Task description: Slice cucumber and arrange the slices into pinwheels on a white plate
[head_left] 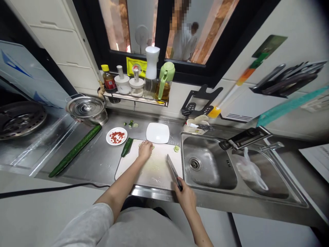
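Observation:
My right hand grips a kitchen knife by its black handle, the blade pointing away over the right part of the white cutting board. At the board's far edge, my left hand is closed over cucumber slices; only thin green edges show past the fingers. A few more round cucumber slices lie at the board's far right corner. On its left edge rests a cut length of cucumber. Just beyond the board is a white square plate.
A long whole cucumber and a plate of chopped red pieces lie to the left. Cucumber scraps sit behind. A lidded steel pot stands far left, the sink right. Above is a condiment rack.

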`<state>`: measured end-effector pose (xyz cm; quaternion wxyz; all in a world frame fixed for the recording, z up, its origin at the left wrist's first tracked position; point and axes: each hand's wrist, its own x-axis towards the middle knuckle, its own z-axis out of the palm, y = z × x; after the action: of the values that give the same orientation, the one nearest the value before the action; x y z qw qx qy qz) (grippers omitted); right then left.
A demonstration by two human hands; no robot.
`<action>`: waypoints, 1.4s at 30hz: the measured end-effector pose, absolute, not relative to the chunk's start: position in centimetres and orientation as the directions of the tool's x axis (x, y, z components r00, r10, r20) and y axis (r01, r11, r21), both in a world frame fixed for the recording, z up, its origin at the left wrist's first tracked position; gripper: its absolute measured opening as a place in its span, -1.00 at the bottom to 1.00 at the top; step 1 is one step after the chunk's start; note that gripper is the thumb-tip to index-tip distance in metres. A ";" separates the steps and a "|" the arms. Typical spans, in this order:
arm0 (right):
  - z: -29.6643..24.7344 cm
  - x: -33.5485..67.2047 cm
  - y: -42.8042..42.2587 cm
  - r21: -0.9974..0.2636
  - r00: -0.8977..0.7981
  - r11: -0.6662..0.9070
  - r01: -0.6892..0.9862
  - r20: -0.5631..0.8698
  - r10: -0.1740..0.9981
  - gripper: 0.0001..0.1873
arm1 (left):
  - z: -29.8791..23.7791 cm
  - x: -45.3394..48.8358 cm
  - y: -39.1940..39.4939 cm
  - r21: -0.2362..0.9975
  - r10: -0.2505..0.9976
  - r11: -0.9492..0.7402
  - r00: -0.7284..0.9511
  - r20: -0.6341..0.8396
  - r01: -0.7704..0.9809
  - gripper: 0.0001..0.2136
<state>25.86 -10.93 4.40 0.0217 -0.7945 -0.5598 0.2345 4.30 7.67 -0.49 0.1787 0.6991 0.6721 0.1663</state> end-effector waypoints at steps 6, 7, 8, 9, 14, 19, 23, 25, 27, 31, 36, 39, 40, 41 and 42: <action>4.8 25.4 -10.5 -0.284 0.247 -0.357 0.890 -0.360 0.900 -0.46 | 1.5 3.4 6.5 0.603 0.987 0.044 0.059 -0.150 0.796 -0.88; 5.0 25.2 -10.5 -0.284 0.241 -0.351 0.892 -0.359 0.902 -0.46 | 1.7 3.0 6.0 0.629 0.981 0.061 0.070 -0.181 0.775 -0.89; 5.1 25.1 -10.4 -0.283 0.233 -0.344 0.895 -0.361 0.903 -0.46 | 1.8 2.6 5.4 0.652 0.972 0.075 0.090 -0.215 0.755 -0.89; 5.3 25.0 -10.4 -0.280 0.225 -0.336 0.899 -0.364 0.904 -0.47 | 1.9 2.1 4.7 0.670 0.960 0.085 0.118 -0.252 0.737 -0.90; 5.4 24.3 -10.1 -0.248 0.162 -0.272 0.930 -0.389 0.907 -0.51 | 1.7 0.1 1.7 0.664 0.879 0.067 0.271 -0.393 0.745 -0.86; 5.1 23.4 -9.9 -0.218 0.067 -0.180 0.959 -0.443 0.894 -0.56 | 1.5 -0.4 1.2 0.529 0.898 -0.091 0.299 -0.322 0.843 -0.82; 5.6 22.5 -9.8 -0.199 -0.025 -0.083 0.976 -0.486 0.874 -0.61 | 0.7 -0.8 1.4 0.528 0.936 -0.116 0.270 -0.225 0.841 -0.78; 6.1 22.0 -9.8 -0.184 -0.071 -0.027 0.983 -0.508 0.858 -0.63 | 0.2 -1.3 1.3 0.543 0.959 -0.064 0.203 -0.200 0.838 -0.76; 6.4 21.4 -9.7 -0.165 -0.114 0.030 0.986 -0.524 0.844 -0.65 | -0.1 -1.8 0.9 0.543 0.970 0.006 0.127 -0.207 0.840 -0.77; 6.6 20.5 -9.6 -0.133 -0.179 0.127 0.983 -0.520 0.836 -0.69 | -0.5 -2.0 0.1 0.536 0.964 0.090 0.061 -0.258 0.840 -0.83; 6.5 19.6 -8.9 -0.129 -0.215 0.173 0.977 -0.526 0.823 -0.69 | -1.0 -1.2 -0.4 0.541 0.962 0.139 0.016 -0.271 0.830 -0.82; 6.4 19.3 -8.6 -0.127 -0.221 0.181 0.975 -0.534 0.816 -0.68 | -1.2 -1.0 -0.4 0.541 0.964 0.140 0.011 -0.265 0.829 -0.82; 6.4 19.2 -8.6 -0.128 -0.223 0.183 0.975 -0.536 0.814 -0.69 | -1.3 -1.0 -0.4 0.541 0.965 0.138 0.010 -0.262 0.829 -0.82; 6.3 19.1 -8.5 -0.130 -0.225 0.183 0.974 -0.536 0.814 -0.69 | -1.3 -1.0 -0.4 0.543 0.966 0.136 0.012 -0.259 0.829 -0.82; 6.3 19.1 -8.5 -0.132 -0.225 0.182 0.974 -0.534 0.815 -0.69 | -1.3 -1.0 -0.3 0.544 0.967 0.133 0.013 -0.256 0.828 -0.82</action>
<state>19.10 -8.47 6.30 -0.1749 -0.5976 -0.7487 0.2275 -1.04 -0.35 -1.34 0.2947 0.6477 0.6927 0.1174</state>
